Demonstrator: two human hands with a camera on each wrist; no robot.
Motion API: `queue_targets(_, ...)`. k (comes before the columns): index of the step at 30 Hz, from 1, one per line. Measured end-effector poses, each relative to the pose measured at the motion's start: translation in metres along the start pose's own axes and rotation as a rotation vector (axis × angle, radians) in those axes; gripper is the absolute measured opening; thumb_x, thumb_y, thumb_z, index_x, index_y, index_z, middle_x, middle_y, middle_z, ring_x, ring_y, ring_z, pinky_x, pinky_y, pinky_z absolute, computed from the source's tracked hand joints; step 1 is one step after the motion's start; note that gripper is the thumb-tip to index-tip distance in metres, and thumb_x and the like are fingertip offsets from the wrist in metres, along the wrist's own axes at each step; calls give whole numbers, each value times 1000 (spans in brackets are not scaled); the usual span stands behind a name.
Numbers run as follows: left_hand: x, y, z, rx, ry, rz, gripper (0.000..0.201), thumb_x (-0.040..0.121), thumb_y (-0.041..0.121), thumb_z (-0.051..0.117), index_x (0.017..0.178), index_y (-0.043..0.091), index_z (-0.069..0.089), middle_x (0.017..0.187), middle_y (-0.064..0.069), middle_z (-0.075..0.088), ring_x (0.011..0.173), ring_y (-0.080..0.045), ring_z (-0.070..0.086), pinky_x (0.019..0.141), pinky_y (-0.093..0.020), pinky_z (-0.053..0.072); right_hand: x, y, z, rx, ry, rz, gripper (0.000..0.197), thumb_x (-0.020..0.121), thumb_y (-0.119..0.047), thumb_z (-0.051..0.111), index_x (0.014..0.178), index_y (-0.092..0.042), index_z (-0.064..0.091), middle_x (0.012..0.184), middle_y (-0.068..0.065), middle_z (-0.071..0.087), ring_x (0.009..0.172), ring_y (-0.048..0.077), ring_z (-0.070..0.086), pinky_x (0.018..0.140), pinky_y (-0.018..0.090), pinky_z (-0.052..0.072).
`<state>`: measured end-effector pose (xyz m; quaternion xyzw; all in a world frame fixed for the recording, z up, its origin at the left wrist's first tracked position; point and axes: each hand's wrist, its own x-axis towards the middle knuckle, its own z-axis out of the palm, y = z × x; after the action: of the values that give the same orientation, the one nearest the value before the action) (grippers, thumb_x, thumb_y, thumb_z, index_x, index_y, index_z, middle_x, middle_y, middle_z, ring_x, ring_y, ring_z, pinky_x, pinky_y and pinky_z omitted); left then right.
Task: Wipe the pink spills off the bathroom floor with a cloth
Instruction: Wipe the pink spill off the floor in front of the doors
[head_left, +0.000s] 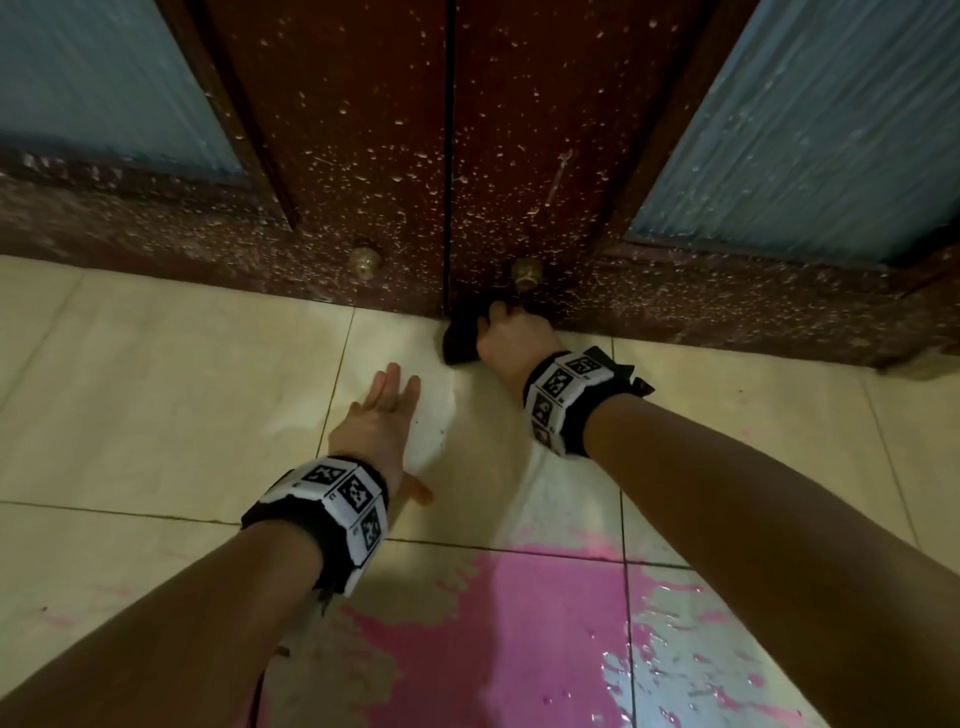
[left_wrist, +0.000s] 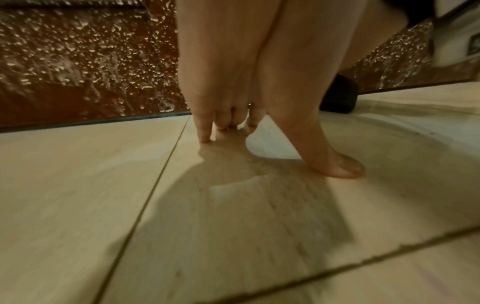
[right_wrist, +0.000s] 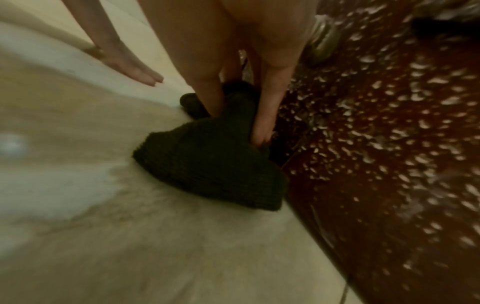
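A dark cloth (head_left: 461, 338) (right_wrist: 207, 164) lies bunched on the cream tiled floor (head_left: 156, 395) against the foot of the brown door. My right hand (head_left: 511, 338) (right_wrist: 233, 115) grips the cloth from above, fingers curled into it. My left hand (head_left: 387, 410) (left_wrist: 259, 131) rests flat on the tile just left of the cloth, fingers straight, thumb (left_wrist: 337, 166) spread. A large pink spill (head_left: 519, 639) covers the tiles nearest me, between my forearms. The cloth's edge (left_wrist: 337, 98) shows in the left wrist view behind my thumb.
A brown double door (head_left: 447, 156) speckled with water drops closes off the far side, with two brass knobs (head_left: 365, 262) (head_left: 527, 273) low down. Blue ribbed panels (head_left: 810, 130) flank it. A wet glossy patch (head_left: 691, 670) lies at the near right.
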<state>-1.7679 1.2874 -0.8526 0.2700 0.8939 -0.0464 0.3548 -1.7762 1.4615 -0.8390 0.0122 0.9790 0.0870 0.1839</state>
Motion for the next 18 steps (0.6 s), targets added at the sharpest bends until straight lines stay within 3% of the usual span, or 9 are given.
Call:
queue_targets(2, 1, 0, -1, 3, -2, -3, 131, 67, 49, 79, 148, 18, -19, 152, -5, -31, 143, -18, -20, 120, -35, 6, 5, 1, 5, 42, -9, 13, 39, 100, -10, 30, 137, -1, 37, 137, 20, 39, 117, 35, 46, 78, 37, 40)
queue_targets(5, 1, 0, -2, 20, -27, -4, 132, 66, 49, 79, 148, 17, -20, 152, -5, -32, 143, -19, -21, 120, -35, 6, 3, 1, 13, 65, -26, -23, 44, 100, -16, 30, 144, -12, 30, 148, 14, 24, 127, 35, 34, 90, 39, 41)
queue_targets(9, 2, 0, -4, 54, -48, -6, 132, 68, 51, 77, 147, 15, -22, 151, -7, -33, 143, -20, -22, 120, -36, 5, -31, -3, 15, 179, -26, -173, 45, 99, -23, 35, 144, -16, 32, 143, 12, 30, 125, 33, 38, 100, 36, 38)
queue_targets(13, 1, -3, -3, 58, -34, 29, 128, 71, 54, 73, 148, 12, -20, 152, -10, -30, 144, -23, -20, 119, -37, 6, -96, -18, 23, 127, -76, -384, 46, 94, -14, 47, 139, -17, 42, 142, 10, 27, 121, 31, 38, 93, 41, 45)
queue_targets(15, -1, -6, -4, 32, -30, 51, 126, 71, 54, 73, 149, 13, -18, 153, -9, -29, 144, -22, -19, 119, -36, 6, -120, -22, 32, 122, -129, -464, 43, 94, -18, 49, 137, -18, 45, 139, 10, 32, 119, 30, 40, 89, 39, 45)
queue_targets(18, -7, -10, -8, 5, -51, 79, 116, 76, 51, 70, 150, 17, -12, 154, -5, -26, 145, -18, -15, 118, -33, 7, -123, -1, 30, 212, -64, -456, 36, 96, -21, 46, 132, -17, 51, 130, 10, 41, 115, 28, 43, 89, 35, 41)
